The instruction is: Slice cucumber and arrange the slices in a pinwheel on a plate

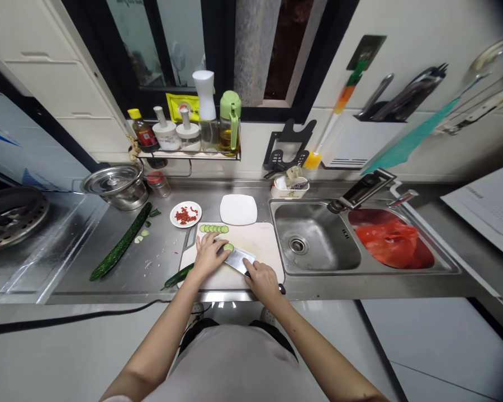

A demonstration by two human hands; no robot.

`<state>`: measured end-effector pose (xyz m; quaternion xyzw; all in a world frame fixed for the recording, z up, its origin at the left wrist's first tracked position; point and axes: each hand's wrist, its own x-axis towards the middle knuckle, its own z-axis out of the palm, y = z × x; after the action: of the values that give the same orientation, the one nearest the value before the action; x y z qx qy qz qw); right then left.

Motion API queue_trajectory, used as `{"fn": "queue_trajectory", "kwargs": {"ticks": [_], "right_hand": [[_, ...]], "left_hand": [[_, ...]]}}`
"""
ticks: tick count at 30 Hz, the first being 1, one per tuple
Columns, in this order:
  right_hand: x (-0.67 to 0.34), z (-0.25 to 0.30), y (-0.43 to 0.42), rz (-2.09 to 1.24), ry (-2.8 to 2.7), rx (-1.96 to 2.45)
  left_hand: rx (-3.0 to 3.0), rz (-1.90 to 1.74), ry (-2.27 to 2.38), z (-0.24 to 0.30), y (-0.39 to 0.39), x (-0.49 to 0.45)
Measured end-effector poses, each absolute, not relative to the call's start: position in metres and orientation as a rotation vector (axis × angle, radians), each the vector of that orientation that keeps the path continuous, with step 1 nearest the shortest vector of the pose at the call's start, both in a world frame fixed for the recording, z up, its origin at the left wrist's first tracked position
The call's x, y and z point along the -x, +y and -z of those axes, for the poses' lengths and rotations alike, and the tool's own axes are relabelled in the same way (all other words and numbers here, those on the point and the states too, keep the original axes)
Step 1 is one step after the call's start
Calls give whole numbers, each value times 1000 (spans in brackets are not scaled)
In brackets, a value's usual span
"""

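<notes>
My left hand [208, 254] lies curled over a cucumber [179, 275] on the white cutting board [260, 241], pinning it down; its dark green end sticks out to the left past the board. My right hand [262, 281] is closed round the handle of a cleaver [240, 260], whose blade rests against the cucumber's cut end [228, 247]. A row of several cut slices [213, 229] lies along the board's far edge.
A second long cucumber [121, 243] lies on the steel counter at left, beside a lidded pot [116, 186]. A small plate of chopped red chilli [185, 214] and an empty white plate [238, 209] sit behind the board. A double sink [314, 234] is right, one basin holding a red bag [389, 241].
</notes>
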<state>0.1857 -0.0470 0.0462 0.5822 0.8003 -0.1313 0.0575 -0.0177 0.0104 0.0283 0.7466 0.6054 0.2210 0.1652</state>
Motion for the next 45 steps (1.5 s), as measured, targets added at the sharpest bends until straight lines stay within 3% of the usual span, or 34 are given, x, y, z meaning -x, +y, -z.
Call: {"fn": "queue_trajectory", "kwargs": {"ticks": [7,16,27,45], "right_hand": [[-196,-39,-53,337,2381,-1827],[-228,-27,-55,402,2165,-2146],[-238,-14,-55,471,2189,-2275],[-239,-12,-51,534,2178,-2300]], "left_hand": [[-2043,-717,1699,-21,14,6],[-1400,-760,2043,-8,45,4],[-1495,-396,2207,2,101,-11],[-1737,-310,2175,21,116,-16]]}}
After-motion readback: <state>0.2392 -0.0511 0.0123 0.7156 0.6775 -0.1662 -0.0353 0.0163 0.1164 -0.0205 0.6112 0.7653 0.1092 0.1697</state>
